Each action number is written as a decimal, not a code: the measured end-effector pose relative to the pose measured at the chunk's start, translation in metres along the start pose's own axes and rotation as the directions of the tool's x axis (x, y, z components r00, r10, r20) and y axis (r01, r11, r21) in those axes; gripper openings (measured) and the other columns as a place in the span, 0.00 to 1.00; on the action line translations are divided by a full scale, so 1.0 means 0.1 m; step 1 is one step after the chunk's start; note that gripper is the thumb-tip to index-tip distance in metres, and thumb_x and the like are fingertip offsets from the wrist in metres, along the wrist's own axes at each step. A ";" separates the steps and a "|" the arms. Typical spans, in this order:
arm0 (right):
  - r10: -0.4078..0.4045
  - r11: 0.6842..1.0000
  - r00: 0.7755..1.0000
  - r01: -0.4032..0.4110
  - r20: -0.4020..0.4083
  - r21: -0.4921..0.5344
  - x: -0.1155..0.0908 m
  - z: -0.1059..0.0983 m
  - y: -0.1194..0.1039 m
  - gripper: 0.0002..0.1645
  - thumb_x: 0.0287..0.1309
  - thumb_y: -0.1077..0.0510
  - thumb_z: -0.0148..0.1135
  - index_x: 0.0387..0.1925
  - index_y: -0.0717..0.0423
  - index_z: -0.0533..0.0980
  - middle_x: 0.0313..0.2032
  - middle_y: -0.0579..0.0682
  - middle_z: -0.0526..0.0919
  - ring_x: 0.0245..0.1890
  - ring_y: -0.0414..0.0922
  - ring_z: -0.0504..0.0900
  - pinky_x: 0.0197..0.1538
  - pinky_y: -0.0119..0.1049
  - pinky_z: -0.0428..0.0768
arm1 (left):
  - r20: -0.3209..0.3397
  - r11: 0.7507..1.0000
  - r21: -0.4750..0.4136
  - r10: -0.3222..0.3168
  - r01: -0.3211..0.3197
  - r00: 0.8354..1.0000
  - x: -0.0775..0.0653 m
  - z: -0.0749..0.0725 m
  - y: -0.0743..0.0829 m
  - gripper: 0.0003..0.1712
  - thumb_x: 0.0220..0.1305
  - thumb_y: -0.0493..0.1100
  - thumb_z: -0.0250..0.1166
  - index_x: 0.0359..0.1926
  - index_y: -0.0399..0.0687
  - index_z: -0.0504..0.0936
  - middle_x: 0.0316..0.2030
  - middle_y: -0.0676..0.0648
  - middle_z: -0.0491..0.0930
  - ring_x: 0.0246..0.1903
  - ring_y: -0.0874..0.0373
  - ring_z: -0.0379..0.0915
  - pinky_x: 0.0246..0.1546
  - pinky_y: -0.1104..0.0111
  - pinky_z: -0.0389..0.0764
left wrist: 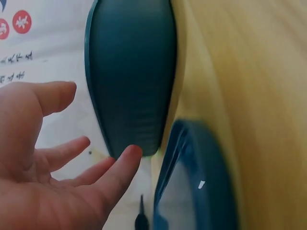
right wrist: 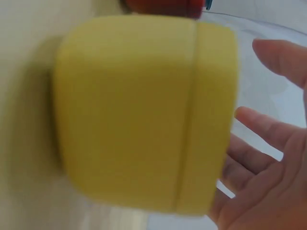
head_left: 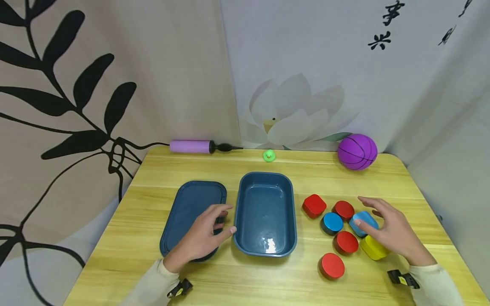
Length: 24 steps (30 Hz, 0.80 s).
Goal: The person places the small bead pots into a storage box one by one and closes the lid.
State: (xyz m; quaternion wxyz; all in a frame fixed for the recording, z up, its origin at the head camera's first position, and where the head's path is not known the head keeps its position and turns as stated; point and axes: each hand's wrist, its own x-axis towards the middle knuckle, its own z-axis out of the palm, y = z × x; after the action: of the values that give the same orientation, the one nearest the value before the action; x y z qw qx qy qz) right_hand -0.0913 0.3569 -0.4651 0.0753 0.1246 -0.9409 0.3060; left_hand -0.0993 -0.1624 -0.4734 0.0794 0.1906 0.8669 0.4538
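My left hand (head_left: 206,233), fingers spread and holding nothing, hovers over the flat dark blue lid (head_left: 191,202). Its fingertips come near the left rim of the deep dark blue rectangular dish (head_left: 265,212). On the right, my right hand (head_left: 392,227) is spread above a light blue squarish lidded container (head_left: 361,224) and a yellow one (head_left: 374,247). In the right wrist view that yellow container (right wrist: 129,115) fills the middle, with the hand's fingers loosely extended beside it. Nothing is between the right thumb and fingers.
Around the right hand stand red round containers (head_left: 332,266), a blue round one (head_left: 331,223) and a red squarish one (head_left: 314,206). Along the back edge lie a purple hand pump (head_left: 191,146), a small green duck-faced toy (head_left: 269,155) and a purple ball (head_left: 357,151).
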 end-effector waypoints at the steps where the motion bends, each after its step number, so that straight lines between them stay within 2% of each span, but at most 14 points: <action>1: 0.006 1.000 1.000 -0.006 0.001 0.003 -0.01 0.00 0.02 0.40 0.61 0.50 0.79 0.71 0.52 0.75 0.64 0.59 0.81 0.60 0.44 0.77 0.56 0.05 0.63 | 0.013 0.999 -0.032 -0.016 0.016 1.000 0.00 0.02 0.00 0.36 0.74 0.54 0.69 0.77 0.54 0.69 0.71 0.43 0.71 0.69 0.43 0.73 0.61 0.59 0.84; 4: 0.027 1.000 1.000 -0.027 0.011 0.011 -0.04 0.00 0.07 0.40 0.61 0.51 0.79 0.71 0.54 0.74 0.65 0.59 0.81 0.60 0.42 0.77 0.55 0.06 0.65 | 0.039 0.992 -0.112 -0.055 0.059 0.998 0.02 0.08 0.00 0.38 0.74 0.54 0.69 0.79 0.54 0.67 0.72 0.41 0.70 0.69 0.41 0.73 0.59 0.58 0.85; 7: 0.053 0.998 0.998 -0.054 0.041 0.014 -0.06 -0.01 0.12 0.41 0.62 0.50 0.78 0.72 0.56 0.73 0.65 0.60 0.80 0.59 0.48 0.77 0.54 0.08 0.68 | 0.051 0.982 -0.164 -0.087 0.094 0.995 0.03 0.13 0.00 0.39 0.74 0.54 0.69 0.80 0.56 0.66 0.74 0.42 0.69 0.69 0.40 0.74 0.58 0.53 0.85; 8: 0.062 0.998 0.997 -0.063 0.054 0.019 -0.07 -0.01 0.14 0.41 0.63 0.49 0.77 0.73 0.57 0.72 0.66 0.61 0.79 0.59 0.47 0.77 0.53 0.09 0.69 | 0.053 0.978 -0.180 -0.094 0.102 0.994 0.03 0.15 0.00 0.39 0.73 0.53 0.70 0.80 0.56 0.66 0.75 0.43 0.68 0.69 0.41 0.74 0.59 0.50 0.84; 10: 0.081 0.996 0.994 -0.084 0.078 0.028 -0.08 0.00 0.19 0.41 0.64 0.49 0.76 0.73 0.57 0.72 0.66 0.61 0.79 0.58 0.37 0.78 0.52 0.11 0.72 | 0.062 0.969 -0.214 -0.108 0.119 0.992 0.04 0.18 -0.01 0.39 0.73 0.53 0.70 0.80 0.58 0.65 0.76 0.44 0.67 0.70 0.41 0.73 0.62 0.46 0.82; 13: 0.111 0.992 0.988 -0.117 0.111 0.048 -0.10 0.00 0.24 0.41 0.65 0.49 0.75 0.74 0.56 0.71 0.67 0.61 0.78 0.54 0.19 0.70 0.50 0.16 0.76 | 0.080 0.952 -0.273 -0.124 0.141 0.989 0.04 0.21 -0.02 0.39 0.74 0.51 0.69 0.81 0.58 0.64 0.79 0.44 0.64 0.73 0.40 0.71 0.66 0.43 0.78; 15: 0.130 0.989 0.983 -0.138 0.133 0.053 -0.10 0.01 0.26 0.41 0.66 0.48 0.75 0.74 0.56 0.71 0.68 0.61 0.78 0.53 0.15 0.68 0.49 0.19 0.78 | 0.094 0.937 -0.312 -0.133 0.156 0.987 0.05 0.23 -0.03 0.39 0.75 0.49 0.69 0.81 0.58 0.63 0.80 0.44 0.62 0.74 0.39 0.69 0.66 0.46 0.79; 17: 0.150 0.986 0.977 -0.159 0.155 0.049 -0.11 0.03 0.27 0.41 0.66 0.47 0.74 0.74 0.55 0.71 0.68 0.61 0.77 0.54 0.22 0.72 0.48 0.21 0.80 | 0.108 0.921 -0.351 -0.136 0.166 0.985 0.05 0.24 -0.03 0.39 0.75 0.47 0.68 0.81 0.57 0.63 0.80 0.42 0.61 0.75 0.38 0.67 0.64 0.49 0.81; 20: 0.175 0.981 0.967 -0.187 0.187 0.052 -0.11 0.06 0.29 0.42 0.66 0.46 0.74 0.75 0.55 0.70 0.69 0.64 0.76 0.56 0.43 0.81 0.47 0.24 0.81 | 0.134 0.895 -0.407 -0.140 0.183 0.981 0.06 0.25 -0.04 0.40 0.76 0.45 0.67 0.82 0.55 0.61 0.80 0.39 0.60 0.75 0.36 0.66 0.60 0.53 0.85; 22: 0.190 0.977 0.962 -0.204 0.198 0.056 -0.11 0.07 0.29 0.42 0.66 0.46 0.75 0.75 0.55 0.70 0.69 0.66 0.75 0.56 0.55 0.82 0.46 0.26 0.82 | 0.149 0.877 -0.441 -0.139 0.192 0.979 0.06 0.25 -0.05 0.40 0.77 0.45 0.66 0.83 0.54 0.59 0.80 0.38 0.59 0.75 0.36 0.65 0.58 0.54 0.86; 24: 0.201 0.974 0.958 -0.218 0.206 0.063 -0.11 0.09 0.30 0.42 0.65 0.46 0.75 0.75 0.56 0.70 0.68 0.68 0.75 0.55 0.61 0.83 0.45 0.26 0.82 | 0.155 0.866 -0.460 -0.141 0.197 0.978 0.06 0.25 -0.05 0.40 0.78 0.44 0.65 0.83 0.54 0.59 0.80 0.37 0.59 0.75 0.35 0.65 0.56 0.53 0.87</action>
State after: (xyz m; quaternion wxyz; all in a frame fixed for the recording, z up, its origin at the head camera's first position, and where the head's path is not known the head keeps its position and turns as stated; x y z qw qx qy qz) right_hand -0.0895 0.3769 -0.4910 -0.0573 0.0571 -0.9377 0.3378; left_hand -0.0985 -0.1433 -0.4916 0.2132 0.1148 0.7372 0.6308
